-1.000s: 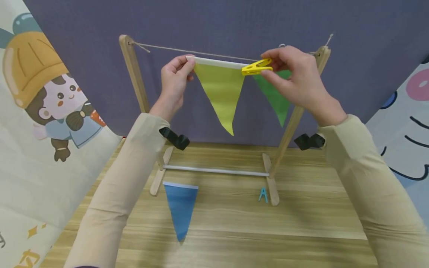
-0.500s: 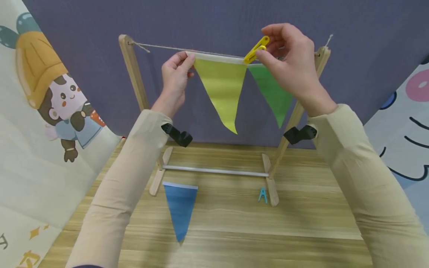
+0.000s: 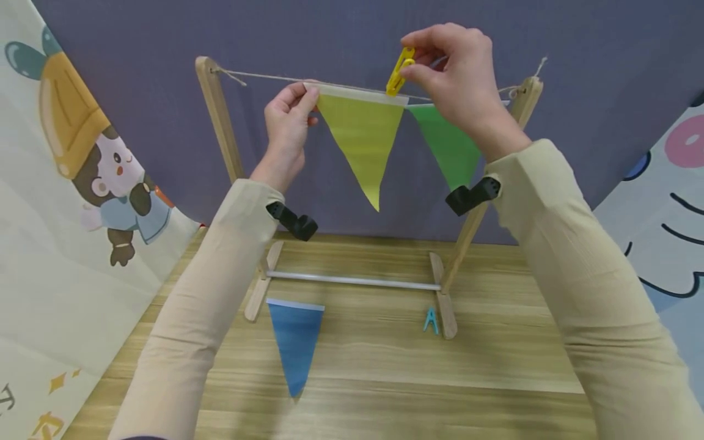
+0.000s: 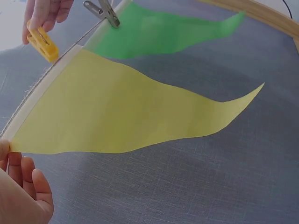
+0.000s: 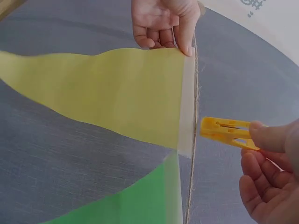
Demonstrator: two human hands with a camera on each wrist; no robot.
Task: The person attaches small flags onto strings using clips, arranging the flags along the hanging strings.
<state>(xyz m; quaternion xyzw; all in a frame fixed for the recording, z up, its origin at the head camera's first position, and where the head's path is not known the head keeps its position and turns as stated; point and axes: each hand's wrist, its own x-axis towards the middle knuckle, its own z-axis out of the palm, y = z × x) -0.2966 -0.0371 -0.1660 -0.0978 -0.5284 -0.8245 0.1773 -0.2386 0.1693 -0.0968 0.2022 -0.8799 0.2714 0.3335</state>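
Observation:
My left hand (image 3: 287, 122) pinches the top left corner of a yellow pennant (image 3: 364, 131), holding its white upper band along the twine (image 3: 264, 76). My right hand (image 3: 459, 73) pinches a yellow clothespin (image 3: 398, 72) by its handle ends. In the right wrist view the clothespin's tip (image 5: 205, 127) points at the twine beside the pennant's far end, with a narrow gap between. A green pennant (image 3: 444, 137) hangs to the right, partly behind my right wrist. A metal clip (image 4: 110, 14) grips its band in the left wrist view.
Two wooden posts (image 3: 221, 122) carry the twine, joined low down by a white rod (image 3: 354, 280). On the wooden table (image 3: 440, 385) lie a blue pennant (image 3: 297, 345) and a small light-blue clothespin (image 3: 431, 321). A grey-blue backdrop (image 3: 330, 36) stands behind.
My right hand has moved up and left, turning the clothespin from nearly level to pointing down. The yellow pennant's band has risen to the twine. My left hand keeps its pinch.

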